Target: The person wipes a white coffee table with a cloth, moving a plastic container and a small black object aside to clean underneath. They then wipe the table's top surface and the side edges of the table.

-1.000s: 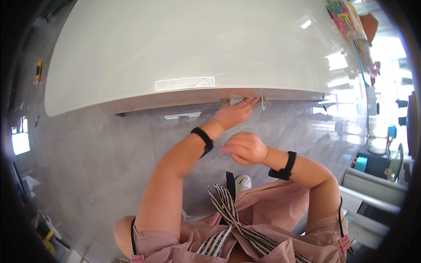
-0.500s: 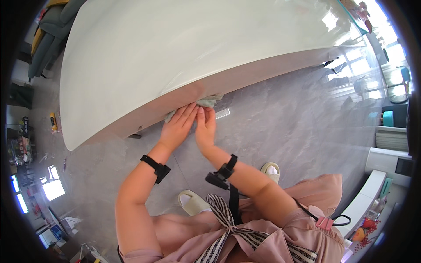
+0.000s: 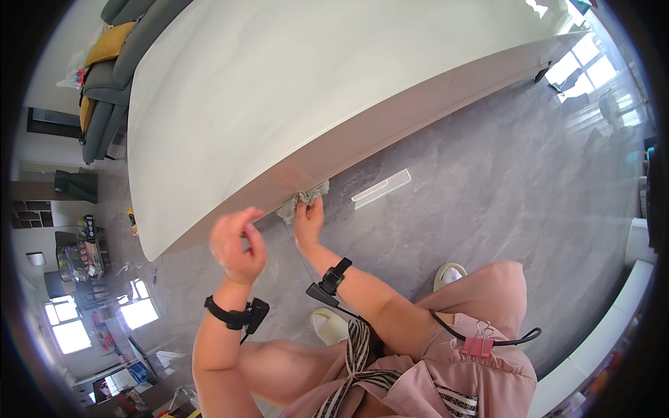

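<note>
A crumpled pale grey-green cloth [image 3: 313, 191] is pressed against the side panel of the low white table [image 3: 230, 125]. My right hand [image 3: 309, 226] grips this cloth with its fingers closed at the panel's lower edge. Left of it, my left hand [image 3: 237, 245] is raised near the table's side and holds nothing. Its fingers are loosely bent and apart, slightly blurred by motion. Each wrist wears a black strap with a small black device.
A light streak of reflection [image 3: 382, 188] lies on the grey marbled floor [image 3: 474, 202]. At the upper left stands a dark grey sofa [image 3: 139, 56] with a yellow cushion [image 3: 110, 43]. My slippered feet are below, and a white low cabinet [image 3: 592, 348] curves along the right.
My left hand has come off the cloth and moved left, away from my right hand. My right hand still holds the cloth at the panel. The view has shifted, showing more of the sofa.
</note>
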The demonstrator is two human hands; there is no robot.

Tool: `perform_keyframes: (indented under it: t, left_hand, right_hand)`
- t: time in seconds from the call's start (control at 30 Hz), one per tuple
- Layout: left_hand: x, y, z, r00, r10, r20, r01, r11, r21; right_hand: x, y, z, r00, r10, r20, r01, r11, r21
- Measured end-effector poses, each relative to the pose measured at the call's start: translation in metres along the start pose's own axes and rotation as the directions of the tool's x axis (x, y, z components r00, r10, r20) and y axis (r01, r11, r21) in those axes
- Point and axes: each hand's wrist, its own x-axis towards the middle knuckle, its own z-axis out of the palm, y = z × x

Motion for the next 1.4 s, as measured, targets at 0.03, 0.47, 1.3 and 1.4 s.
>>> perform_keyframes:
  t: [0.03,0.47,1.3,1.4]
  left_hand:
    - [0.017,0.004,-0.005,0.999,0.006,-0.040,-0.005,0.999,0.042]
    - [0.138,0.020,0.013,0.973,0.052,0.223,-0.088,0.984,0.155]
    - [0.136,0.018,0.015,0.952,-0.022,0.306,-0.008,0.995,0.096]
    - [0.137,0.021,0.008,0.951,-0.025,0.307,-0.006,0.995,0.099]
  right_hand:
    - [0.001,-0.007,-0.001,1.000,-0.015,0.002,0.015,0.998,-0.056]
    - [0.066,-0.077,-0.011,0.933,-0.266,-0.241,0.162,0.911,-0.378]
    - [0.131,-0.115,-0.046,0.943,-0.211,-0.258,0.086,0.903,-0.421]
    - [0.207,-0.145,-0.075,0.832,-0.426,-0.354,0.242,0.854,-0.460]
